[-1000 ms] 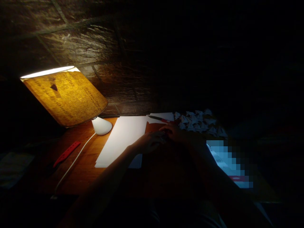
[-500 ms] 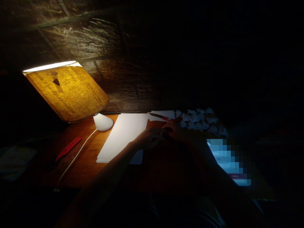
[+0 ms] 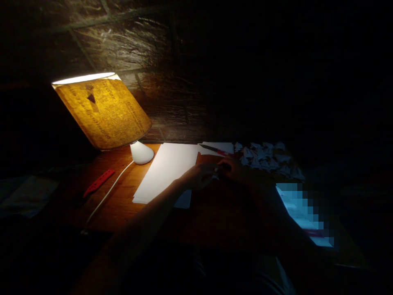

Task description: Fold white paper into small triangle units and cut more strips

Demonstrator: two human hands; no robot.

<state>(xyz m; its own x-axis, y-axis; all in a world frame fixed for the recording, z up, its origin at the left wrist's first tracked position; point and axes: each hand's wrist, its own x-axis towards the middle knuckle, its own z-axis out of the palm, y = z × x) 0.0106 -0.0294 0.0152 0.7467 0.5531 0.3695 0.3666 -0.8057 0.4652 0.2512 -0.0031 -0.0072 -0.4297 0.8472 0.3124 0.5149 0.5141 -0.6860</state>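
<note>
My left hand (image 3: 201,175) and my right hand (image 3: 235,169) meet over the dim middle of the table. Both have their fingers closed around a small white piece of paper (image 3: 215,177), of which only a bit shows between them; its exact shape is lost in shadow. Beside my left forearm lies a stack of white paper sheets (image 3: 172,164). Just beyond my hands, a knife (image 3: 213,149) with a dark blade and red handle rests on more paper (image 3: 225,146). Several small folded paper pieces (image 3: 260,157) are spread out past my right hand.
A lit lamp (image 3: 107,110) with a printed yellow shade stands at the left, its white cord (image 3: 107,193) running to the front edge. Near it lies a red perforated tool (image 3: 100,182). A glowing, pixelated screen (image 3: 302,215) is at the right. Behind rises a stone wall (image 3: 129,41).
The whole view has shifted, so things sit farther right in the picture. My hands stay together on the paper, with a little more white showing between the fingers.
</note>
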